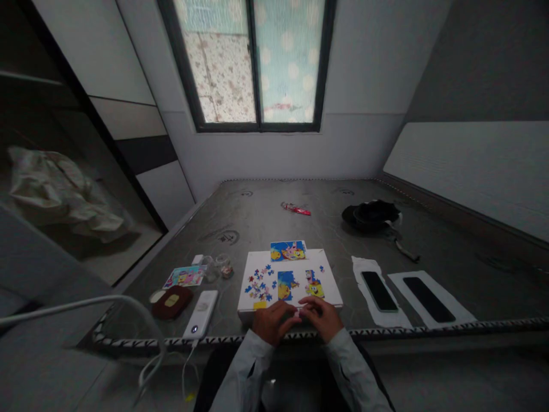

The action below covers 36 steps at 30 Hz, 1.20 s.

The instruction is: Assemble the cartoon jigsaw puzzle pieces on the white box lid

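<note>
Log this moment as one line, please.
Left hand and right hand: fingertips meet at small pink piece, grip unclear | White box: loose puzzle pieces left, joined sections centre and right | Far edge: picture card

No wording or number is showing clearly enough to read. A pale yellow label (pixel 172 301) is sitting on the brown pouch (pixel 165 309), and a small round mark (pixel 194 329) is glowing on the white device (pixel 204 307) (both are coming out too blurred to decipher), while dark curved emblems (pixel 227 237) are patterning the grey mat (pixel 326 229) without legible lettering
</note>
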{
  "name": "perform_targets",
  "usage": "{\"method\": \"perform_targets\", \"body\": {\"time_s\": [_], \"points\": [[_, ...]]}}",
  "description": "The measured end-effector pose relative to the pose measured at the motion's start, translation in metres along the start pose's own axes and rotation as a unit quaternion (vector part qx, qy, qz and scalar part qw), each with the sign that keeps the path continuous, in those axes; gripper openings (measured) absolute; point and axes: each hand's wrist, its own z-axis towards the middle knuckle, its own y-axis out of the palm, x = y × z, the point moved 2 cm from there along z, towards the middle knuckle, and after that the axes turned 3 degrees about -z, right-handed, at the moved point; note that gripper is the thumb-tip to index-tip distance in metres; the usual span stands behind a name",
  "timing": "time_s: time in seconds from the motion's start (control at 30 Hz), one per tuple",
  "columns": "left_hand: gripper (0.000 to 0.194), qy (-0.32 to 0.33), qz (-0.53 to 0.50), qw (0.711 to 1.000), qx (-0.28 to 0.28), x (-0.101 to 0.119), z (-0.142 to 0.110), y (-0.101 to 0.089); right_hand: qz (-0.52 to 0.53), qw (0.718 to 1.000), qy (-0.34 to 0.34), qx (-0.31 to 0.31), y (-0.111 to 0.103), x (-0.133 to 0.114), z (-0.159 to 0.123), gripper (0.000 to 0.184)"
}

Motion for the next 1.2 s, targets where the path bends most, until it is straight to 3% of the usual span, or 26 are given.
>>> {"method": "perform_targets", "body": {"time_s": [0.17, 0.3, 0.6, 0.9, 1.2], "points": [[0.025, -0.012, -0.049, 0.998, 0.037, 0.003, -0.022, 0.001, 0.008, 1.0, -0.003, -0.018, 0.012, 0.005, -0.016, 0.03], [0.027, -0.027, -0.072, 0.996, 0.054, 0.005, -0.025, 0.008, 0.005, 1.0, -0.007, 0.029, 0.015, 0.013, -0.028, 0.038], [0.017, -0.038, -0.103, 0.993, 0.033, 0.011, -0.037, 0.032, -0.027, 0.997, -0.004, 0.07, 0.009, 0.032, -0.053, 0.035], [0.027, -0.026, -0.1, 0.994, 0.028, 0.003, -0.044, 0.044, -0.121, 0.99, -0.049, 0.061, 0.008, 0.057, -0.053, 0.051], [0.027, -0.039, -0.099, 0.994, 0.02, -0.007, -0.045, 0.056, -0.127, 0.988, -0.056, 0.065, 0.009, 0.066, -0.05, 0.037]]}}
